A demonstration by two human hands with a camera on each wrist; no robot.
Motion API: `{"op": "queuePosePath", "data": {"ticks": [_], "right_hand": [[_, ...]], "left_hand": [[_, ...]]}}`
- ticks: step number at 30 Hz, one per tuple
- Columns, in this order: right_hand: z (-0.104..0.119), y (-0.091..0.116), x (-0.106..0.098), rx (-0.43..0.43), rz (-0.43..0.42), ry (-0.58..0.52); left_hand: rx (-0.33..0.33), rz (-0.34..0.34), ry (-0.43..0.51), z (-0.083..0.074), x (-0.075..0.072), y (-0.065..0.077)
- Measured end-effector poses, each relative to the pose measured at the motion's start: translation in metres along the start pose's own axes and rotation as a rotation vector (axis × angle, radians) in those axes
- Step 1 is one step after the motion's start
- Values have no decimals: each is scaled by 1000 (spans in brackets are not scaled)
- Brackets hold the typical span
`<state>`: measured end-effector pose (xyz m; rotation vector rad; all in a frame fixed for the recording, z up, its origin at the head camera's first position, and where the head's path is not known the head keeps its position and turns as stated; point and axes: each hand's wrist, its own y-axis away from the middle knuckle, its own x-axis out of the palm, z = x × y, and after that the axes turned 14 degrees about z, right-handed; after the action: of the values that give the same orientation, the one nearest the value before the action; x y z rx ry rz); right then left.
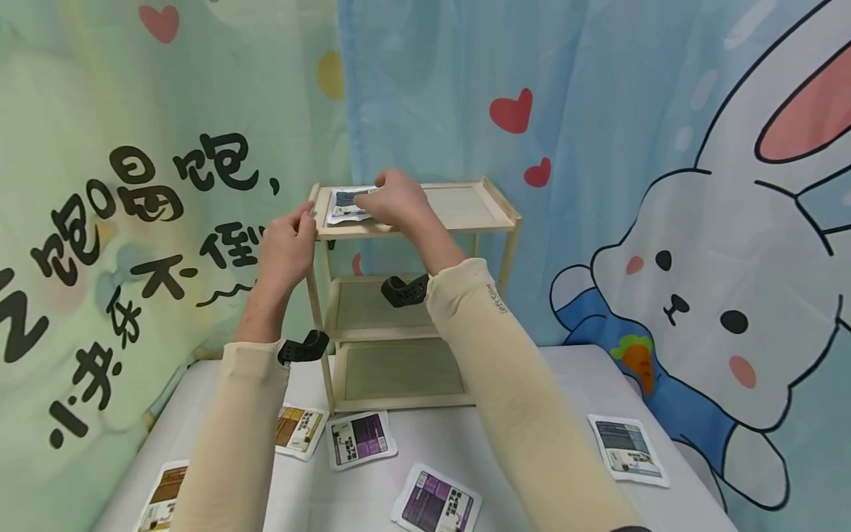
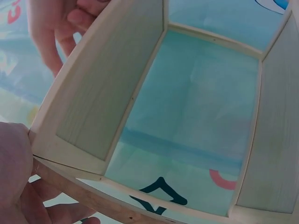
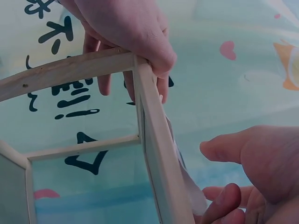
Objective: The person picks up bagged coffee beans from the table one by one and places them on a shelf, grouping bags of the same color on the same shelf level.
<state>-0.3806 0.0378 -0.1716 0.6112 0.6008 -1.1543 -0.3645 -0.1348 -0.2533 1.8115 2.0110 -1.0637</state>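
Observation:
A light wooden three-tier rack (image 1: 415, 230) stands on the white-covered table. My left hand (image 1: 287, 247) grips its top left front corner; in the left wrist view that hand (image 2: 16, 177) wraps the corner post, and the right wrist view shows its fingers curled over the frame. On the top tier, at the left end, lies a white sachet with a dark blue-grey label (image 1: 347, 205). My right hand (image 1: 402, 201) reaches over the sachet's right part. In the right wrist view its thumb stands apart from the fingers, which are at the edge of the sachet (image 3: 189, 186).
On the table lie two purple-label sachets (image 1: 362, 439) (image 1: 436, 502), two brown-and-yellow sachets (image 1: 299, 430) (image 1: 162, 496), and a grey-blue sachet (image 1: 628, 451) at the right. The rack's middle shelf (image 1: 379, 307) and bottom shelf (image 1: 402, 372) are below. A printed curtain (image 1: 425, 89) hangs close behind.

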Motion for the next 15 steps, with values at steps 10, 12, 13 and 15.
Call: {"op": "queuePosePath", "data": {"ticks": [10, 12, 13, 15], "right_hand": [[-15, 20, -6, -99, -63, -102], [-20, 28, -8, -143, -71, -129], [-23, 31, -9, -165, -76, -139], [-30, 38, -11, -204, -82, -164]], "left_hand": [[0, -7, -3, 1, 0, -1], [2, -6, -1, 1, 0, -1], [2, -5, 0, 1, 1, -1], [4, -3, 1, 2, 1, -1]]}}
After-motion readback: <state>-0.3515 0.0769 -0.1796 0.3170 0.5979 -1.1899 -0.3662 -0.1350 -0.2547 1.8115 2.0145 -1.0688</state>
